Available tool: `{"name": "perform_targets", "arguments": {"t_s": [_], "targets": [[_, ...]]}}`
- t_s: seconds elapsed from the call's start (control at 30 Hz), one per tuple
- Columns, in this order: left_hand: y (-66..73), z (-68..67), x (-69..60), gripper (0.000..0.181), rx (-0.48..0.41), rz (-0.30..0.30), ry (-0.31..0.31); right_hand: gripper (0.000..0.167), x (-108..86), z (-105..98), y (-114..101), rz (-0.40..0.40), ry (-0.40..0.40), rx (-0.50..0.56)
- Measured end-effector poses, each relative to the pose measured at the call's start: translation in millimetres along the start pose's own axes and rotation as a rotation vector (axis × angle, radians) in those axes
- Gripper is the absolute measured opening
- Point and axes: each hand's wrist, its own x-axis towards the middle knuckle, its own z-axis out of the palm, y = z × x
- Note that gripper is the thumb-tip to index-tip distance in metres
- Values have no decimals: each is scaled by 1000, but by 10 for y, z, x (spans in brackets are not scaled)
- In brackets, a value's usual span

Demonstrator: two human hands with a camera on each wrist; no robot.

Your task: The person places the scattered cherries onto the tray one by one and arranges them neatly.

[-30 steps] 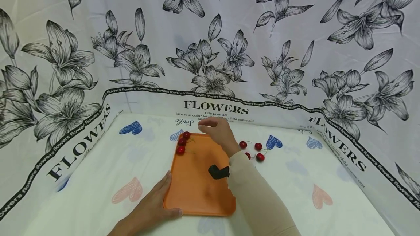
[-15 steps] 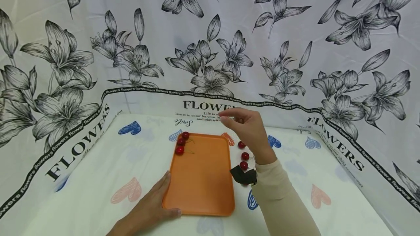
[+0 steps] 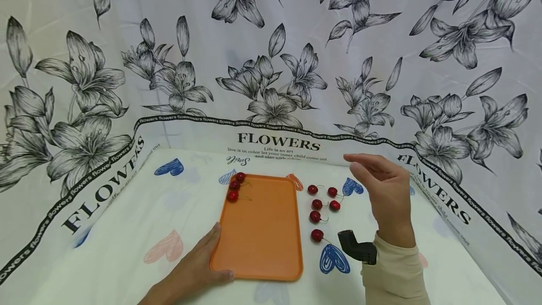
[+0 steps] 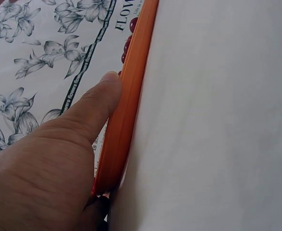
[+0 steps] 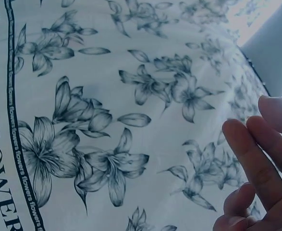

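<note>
An orange tray [image 3: 262,234] lies on the cloth, with three red cherries [image 3: 233,196] at its far left corner. My left hand [image 3: 192,265] rests against the tray's near left corner, fingers along the left edge and thumb at the near edge; in the left wrist view the hand [image 4: 49,154] touches the tray's side [image 4: 126,110]. Raised to the right of the loose cherries [image 3: 316,235], my right hand [image 3: 387,192] holds nothing, its fingers loosely bent. In the right wrist view the fingers of that hand [image 5: 261,163] show against the flowered cloth.
Several cherries with stems, among them one [image 3: 332,192] near a blue heart print, lie on the white cloth [image 3: 427,229] right of the tray. A curtain with black flower drawings [image 3: 275,36] stands behind. A black wrist device [image 3: 355,248] sits at the right sleeve.
My right hand has moved from above the tray's far edge to the right, past the loose cherries, uncovering them. My left hand has stayed at the tray, and the cherries there have not moved.
</note>
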Motion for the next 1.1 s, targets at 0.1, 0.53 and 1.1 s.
{"name": "perform_targets", "arguments": {"t_s": [0.1,0.53,1.1], "targets": [[2,3,-4,125,-1,-11,-6,21,-73,-106,62,4,45,68],[-10,8,4,126,9,-18,1,31,-118,-430,1003,224,193,19],[5,1,-6,125,-7,5,4,48,-22,-667,1994,535,41,-91]]}}
